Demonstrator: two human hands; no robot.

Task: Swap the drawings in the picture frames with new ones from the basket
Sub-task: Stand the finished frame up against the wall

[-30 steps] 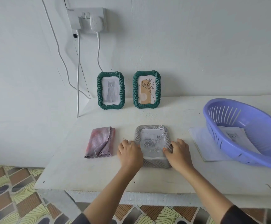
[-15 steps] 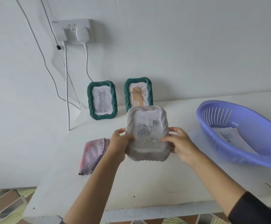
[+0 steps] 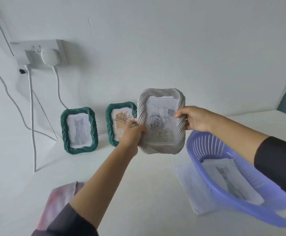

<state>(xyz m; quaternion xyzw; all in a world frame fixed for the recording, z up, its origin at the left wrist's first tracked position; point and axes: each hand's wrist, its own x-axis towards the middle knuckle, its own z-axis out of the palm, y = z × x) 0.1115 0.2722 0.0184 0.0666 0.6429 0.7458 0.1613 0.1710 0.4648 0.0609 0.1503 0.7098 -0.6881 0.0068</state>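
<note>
Head shows 2 hands point(image 3: 132, 133) point(image 3: 195, 119), 3 frames point(image 3: 161, 149) point(image 3: 64, 126) point(image 3: 109, 123), 1 basket point(image 3: 266, 193).

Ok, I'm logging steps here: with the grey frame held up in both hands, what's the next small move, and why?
Probably stand the grey frame on the table right of the green plant frame: left hand and right hand hold it upright, off the table, beside that standing row.

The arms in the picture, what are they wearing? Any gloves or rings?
No gloves: the left hand and right hand are bare, and I see no ring or watch. The left sleeve and right sleeve are dark, nearly black, leaving the forearms bare.
</note>
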